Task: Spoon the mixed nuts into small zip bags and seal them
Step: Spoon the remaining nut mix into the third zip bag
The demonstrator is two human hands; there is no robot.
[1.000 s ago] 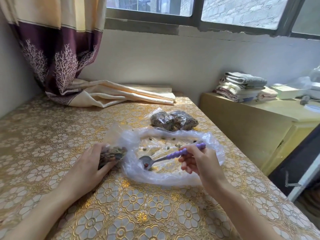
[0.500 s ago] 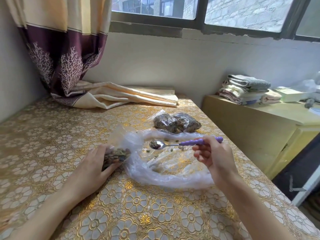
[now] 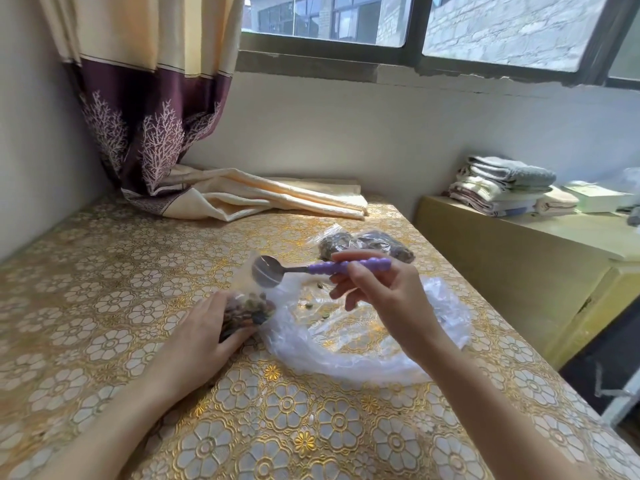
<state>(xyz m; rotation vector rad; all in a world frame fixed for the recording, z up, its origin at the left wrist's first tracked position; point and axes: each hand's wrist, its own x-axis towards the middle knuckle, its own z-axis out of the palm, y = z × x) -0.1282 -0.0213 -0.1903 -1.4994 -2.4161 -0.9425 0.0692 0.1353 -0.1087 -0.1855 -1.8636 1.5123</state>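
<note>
My spoon [image 3: 298,270] has a purple beaded handle and a silver bowl. The worktop [image 3: 104,306] wears gold cloth with white flowers; the curtain [image 3: 152,98] is cream over maroon with pale coral branches.

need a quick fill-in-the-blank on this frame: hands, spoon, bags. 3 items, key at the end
1. The right hand holds the spoon by its ____ handle.
2. The left hand holds the small zip bag, which contains ____.
3. The filled bags lie ____ the large clear bag, toward the window.

Missing words: purple; nuts; behind

Left hand [image 3: 204,336] and right hand [image 3: 388,299], forearms bare, unsleeved.
</note>
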